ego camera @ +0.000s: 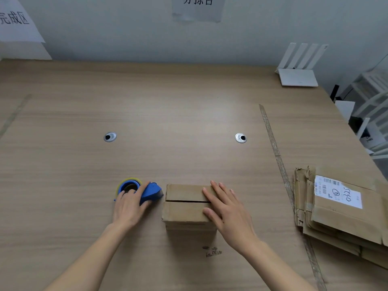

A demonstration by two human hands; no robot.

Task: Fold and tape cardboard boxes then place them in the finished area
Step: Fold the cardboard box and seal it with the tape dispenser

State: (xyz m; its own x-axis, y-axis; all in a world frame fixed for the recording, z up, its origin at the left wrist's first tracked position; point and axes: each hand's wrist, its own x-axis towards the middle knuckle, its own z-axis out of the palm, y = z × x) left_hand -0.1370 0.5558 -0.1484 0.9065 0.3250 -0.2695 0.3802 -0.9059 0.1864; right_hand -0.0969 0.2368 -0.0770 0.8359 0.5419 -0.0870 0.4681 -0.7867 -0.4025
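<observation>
A small brown cardboard box [184, 204] stands on the wooden table [168, 106] near its front, its two top flaps folded shut with a slit between them. My right hand [227, 208] lies flat on the right part of the flaps, fingers straight, pressing them down. Just left of the box lies a blue tape dispenser [144, 191] holding a roll of tape. My left hand [130, 203] grips the dispenser, fingers curled over its body.
A stack of flattened cardboard boxes [344, 215] with a white shipping label lies at the right edge. A white router [298, 75] stands at the back right. Two metal cable grommets [110, 136] [240, 137] sit mid-table. Tape strips [275, 148] mark zones; paper signs hang on the wall.
</observation>
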